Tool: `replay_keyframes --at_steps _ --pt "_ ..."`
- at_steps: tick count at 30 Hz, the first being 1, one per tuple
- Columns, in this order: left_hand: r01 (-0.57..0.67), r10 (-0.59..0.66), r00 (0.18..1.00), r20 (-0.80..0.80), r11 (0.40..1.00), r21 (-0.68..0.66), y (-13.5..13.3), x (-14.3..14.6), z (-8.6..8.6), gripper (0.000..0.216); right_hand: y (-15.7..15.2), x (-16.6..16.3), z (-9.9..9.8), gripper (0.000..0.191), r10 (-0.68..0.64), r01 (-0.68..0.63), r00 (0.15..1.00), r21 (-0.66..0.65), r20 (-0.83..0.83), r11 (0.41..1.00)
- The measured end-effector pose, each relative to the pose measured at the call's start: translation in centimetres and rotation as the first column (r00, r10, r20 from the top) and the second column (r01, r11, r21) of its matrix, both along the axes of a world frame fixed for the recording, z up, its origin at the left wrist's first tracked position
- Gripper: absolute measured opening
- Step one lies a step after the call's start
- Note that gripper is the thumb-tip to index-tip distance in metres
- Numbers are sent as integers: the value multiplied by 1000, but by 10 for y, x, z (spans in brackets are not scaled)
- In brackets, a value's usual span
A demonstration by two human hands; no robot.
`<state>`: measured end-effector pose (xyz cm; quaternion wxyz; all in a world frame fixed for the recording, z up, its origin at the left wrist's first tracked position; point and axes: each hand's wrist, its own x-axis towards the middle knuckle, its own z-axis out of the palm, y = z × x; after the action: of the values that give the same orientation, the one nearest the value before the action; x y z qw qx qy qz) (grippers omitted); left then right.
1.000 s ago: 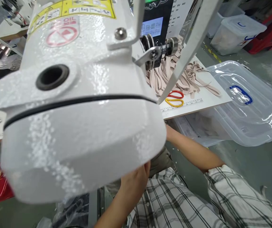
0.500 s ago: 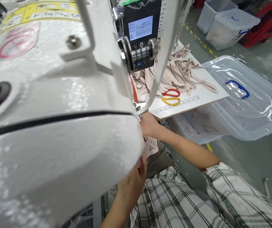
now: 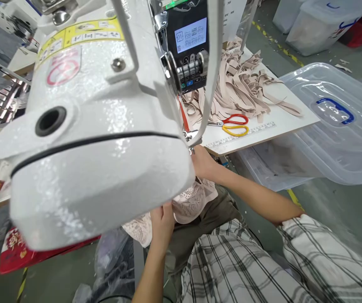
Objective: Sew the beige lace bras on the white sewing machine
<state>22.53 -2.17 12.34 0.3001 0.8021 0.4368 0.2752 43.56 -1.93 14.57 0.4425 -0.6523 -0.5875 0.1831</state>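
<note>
A pale pink lace bra [image 3: 190, 205] hangs below the white sewing machine head [image 3: 105, 176], one cup-shaped part over the lap and more lace to the left. My left hand [image 3: 162, 221] is closed on the lace, thumb on top, its fingertips partly covered by the machine head. Beside the needle area, my right hand [image 3: 203, 163] reaches in from the right at the lace's upper edge. Its fingers are hidden behind the machine head, so their grip does not show.
On the white side board [image 3: 263, 130] lie a heap of beige fabric strips [image 3: 238, 88], scissors [image 3: 235, 125] with red and yellow handles, and a ruler [image 3: 244, 135]. A lidded clear bin [image 3: 351, 139] stands at the right. The control screen [image 3: 191, 35] is lit.
The view has shifted, so the machine head covers less. My left hand has moved up and left along the lace, and more of the bra shows. My right hand stays by the needle area.
</note>
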Motion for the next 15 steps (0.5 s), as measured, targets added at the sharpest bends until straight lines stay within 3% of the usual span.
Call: replay_keyframes --at_steps 6,15 --pt "-33 38 997 63 996 -79 -1 5 14 39 1 3 -6 16 -13 13 999 5 33 1000" --pt "-86 87 995 46 996 -23 -4 11 18 28 -1 6 -4 12 36 -33 999 63 -40 997"
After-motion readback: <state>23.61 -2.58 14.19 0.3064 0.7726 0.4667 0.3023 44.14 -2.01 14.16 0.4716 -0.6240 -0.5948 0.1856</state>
